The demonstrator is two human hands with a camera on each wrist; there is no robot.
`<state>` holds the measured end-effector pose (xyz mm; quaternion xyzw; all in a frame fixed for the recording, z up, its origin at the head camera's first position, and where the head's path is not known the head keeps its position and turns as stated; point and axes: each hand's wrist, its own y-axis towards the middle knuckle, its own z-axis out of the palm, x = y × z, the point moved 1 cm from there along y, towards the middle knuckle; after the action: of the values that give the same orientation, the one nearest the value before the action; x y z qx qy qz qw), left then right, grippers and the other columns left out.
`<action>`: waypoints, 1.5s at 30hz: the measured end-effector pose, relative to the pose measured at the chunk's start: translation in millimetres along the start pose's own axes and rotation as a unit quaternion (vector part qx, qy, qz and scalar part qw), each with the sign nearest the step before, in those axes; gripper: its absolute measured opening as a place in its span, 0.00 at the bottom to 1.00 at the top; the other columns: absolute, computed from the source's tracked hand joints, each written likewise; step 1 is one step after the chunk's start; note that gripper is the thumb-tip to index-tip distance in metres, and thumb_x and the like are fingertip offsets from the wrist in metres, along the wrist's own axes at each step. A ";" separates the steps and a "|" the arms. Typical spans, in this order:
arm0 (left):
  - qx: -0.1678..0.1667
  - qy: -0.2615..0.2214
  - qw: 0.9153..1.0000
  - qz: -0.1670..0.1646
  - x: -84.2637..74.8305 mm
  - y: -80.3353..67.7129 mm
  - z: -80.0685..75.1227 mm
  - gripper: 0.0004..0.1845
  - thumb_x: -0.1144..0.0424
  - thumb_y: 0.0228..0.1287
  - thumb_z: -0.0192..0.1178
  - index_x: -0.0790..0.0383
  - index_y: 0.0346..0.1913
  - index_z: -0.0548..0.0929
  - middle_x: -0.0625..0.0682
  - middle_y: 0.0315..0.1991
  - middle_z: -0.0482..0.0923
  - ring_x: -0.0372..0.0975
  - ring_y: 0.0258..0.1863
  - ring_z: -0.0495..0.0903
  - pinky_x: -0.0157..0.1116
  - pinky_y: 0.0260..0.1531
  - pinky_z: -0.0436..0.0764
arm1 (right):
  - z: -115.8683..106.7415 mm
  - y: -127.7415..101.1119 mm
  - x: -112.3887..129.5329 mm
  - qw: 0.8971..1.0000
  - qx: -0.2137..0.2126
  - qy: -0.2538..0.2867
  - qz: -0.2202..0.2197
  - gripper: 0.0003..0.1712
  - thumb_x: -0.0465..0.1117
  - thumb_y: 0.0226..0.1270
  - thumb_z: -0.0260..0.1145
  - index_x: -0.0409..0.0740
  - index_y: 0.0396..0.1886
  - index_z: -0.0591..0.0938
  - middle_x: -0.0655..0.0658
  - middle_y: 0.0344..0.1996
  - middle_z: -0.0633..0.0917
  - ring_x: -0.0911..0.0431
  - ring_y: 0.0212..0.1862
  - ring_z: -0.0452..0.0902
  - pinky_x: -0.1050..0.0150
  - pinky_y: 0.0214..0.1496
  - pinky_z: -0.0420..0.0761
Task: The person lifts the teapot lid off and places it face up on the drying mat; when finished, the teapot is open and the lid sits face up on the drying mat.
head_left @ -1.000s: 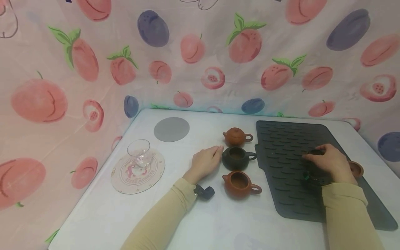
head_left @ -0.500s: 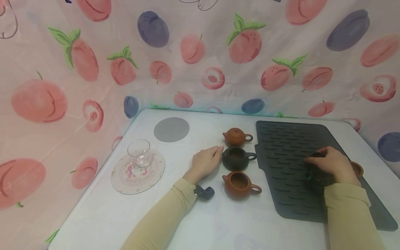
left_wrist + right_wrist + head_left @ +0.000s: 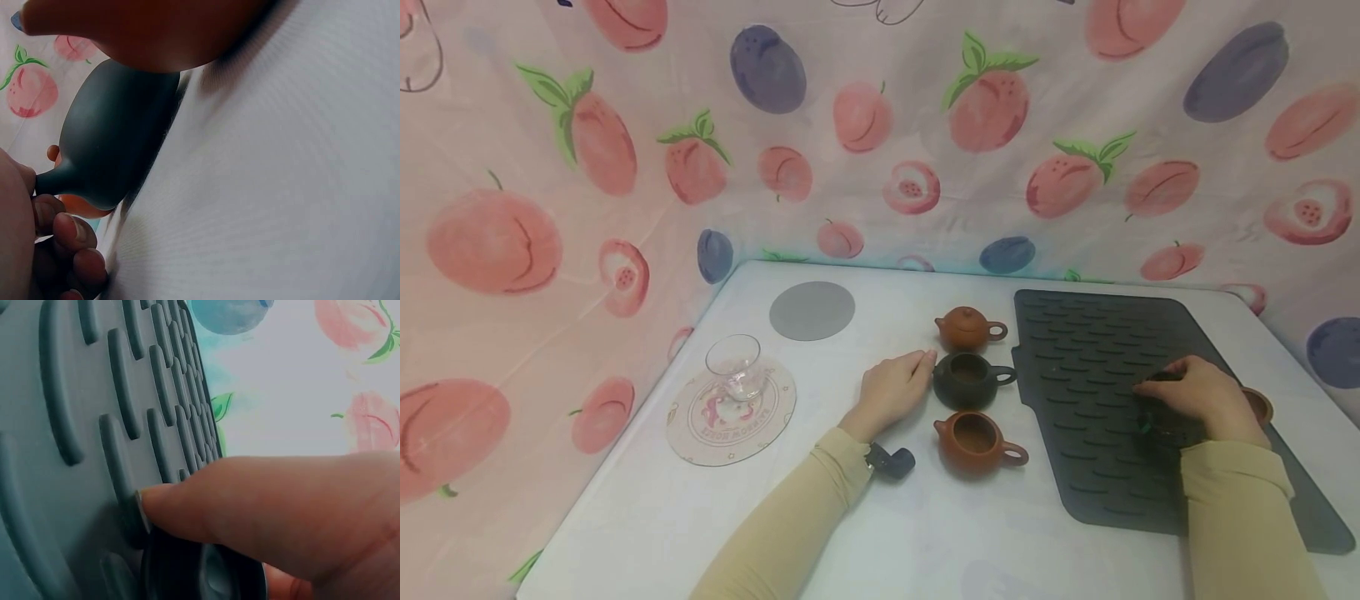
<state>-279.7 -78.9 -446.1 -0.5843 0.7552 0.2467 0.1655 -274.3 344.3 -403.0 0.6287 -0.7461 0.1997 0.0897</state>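
Note:
My left hand point(image 3: 897, 390) lies on the white table and pinches the spout of a lidless black teapot point(image 3: 119, 131), thumb above and curled fingers below. In the head view this black teapot stands between a lidded brown teapot point(image 3: 964, 330) behind it and an open reddish-brown teapot point(image 3: 968, 450) in front. Over the dark grey ridged mat point(image 3: 1075, 400), my right hand point(image 3: 1206, 396) pinches a small round black teapot lid point(image 3: 178, 565), mostly hidden by the thumb. A brown round piece point(image 3: 1258, 407) shows partly behind that hand.
At the left, a clear glass cup point(image 3: 734, 362) stands on a round printed mat point(image 3: 715, 442). A grey disc point(image 3: 812, 310) lies at the back left. Fruit-printed cloth point(image 3: 880, 125) rises behind and left of the table.
My right hand has shifted slightly right and towards me over the mat, still pinching the lid. The left hand and the teapots have stayed in place.

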 end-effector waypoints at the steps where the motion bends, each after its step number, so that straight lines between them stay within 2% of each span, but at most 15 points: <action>1: 0.000 0.000 1.000 0.000 -0.2 -0.2 -0.2 0.27 0.40 0.82 0.36 0.50 0.26 0.70 0.48 0.19 0.68 0.42 0.28 0.75 0.42 0.31 0.70 | -0.1 -0.4 0.3 1.000 0.001 0.000 0.001 0.48 0.58 0.66 0.69 0.14 0.57 0.63 0.14 0.53 0.68 0.20 0.55 0.66 0.30 0.53 0.71; 11: 0.000 0.001 1.000 0.000 -1.2 -0.3 -1.0 0.27 0.40 0.82 0.36 0.50 0.26 0.70 0.48 0.19 0.68 0.42 0.28 0.75 0.41 0.30 0.70 | -0.4 -0.8 2.9 1.000 0.010 -0.009 0.006 0.50 0.58 0.66 0.69 0.13 0.56 0.64 0.14 0.51 0.70 0.23 0.52 0.70 0.31 0.52 0.73; 23: 0.004 0.002 1.000 0.000 -0.4 -0.2 -0.7 0.27 0.40 0.82 0.36 0.50 0.26 0.70 0.48 0.19 0.67 0.42 0.28 0.75 0.42 0.30 0.70 | 2.8 3.3 -0.2 1.000 0.016 -0.011 -0.006 0.54 0.64 0.65 0.69 0.14 0.58 0.64 0.14 0.53 0.68 0.21 0.54 0.67 0.30 0.53 0.72; 37: 0.001 0.002 1.000 0.002 -0.4 -0.2 -0.5 0.26 0.41 0.82 0.36 0.50 0.26 0.70 0.48 0.19 0.67 0.43 0.28 0.75 0.42 0.31 0.70 | 3.5 3.2 -0.3 1.000 0.012 -0.013 -0.014 0.52 0.62 0.66 0.69 0.14 0.59 0.65 0.13 0.55 0.68 0.21 0.55 0.68 0.29 0.53 0.72; 45: 0.002 0.003 1.000 0.001 -0.3 -0.5 -0.6 0.26 0.41 0.82 0.36 0.50 0.26 0.70 0.48 0.19 0.68 0.43 0.28 0.75 0.42 0.31 0.71 | 4.7 2.9 0.1 1.000 0.008 -0.009 -0.004 0.53 0.62 0.64 0.70 0.16 0.60 0.64 0.14 0.55 0.68 0.21 0.54 0.68 0.30 0.52 0.73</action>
<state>-279.1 -79.1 -445.6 -0.5839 0.7570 0.2434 0.1637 -276.6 342.6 -407.8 0.6339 -0.7430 0.1999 0.0787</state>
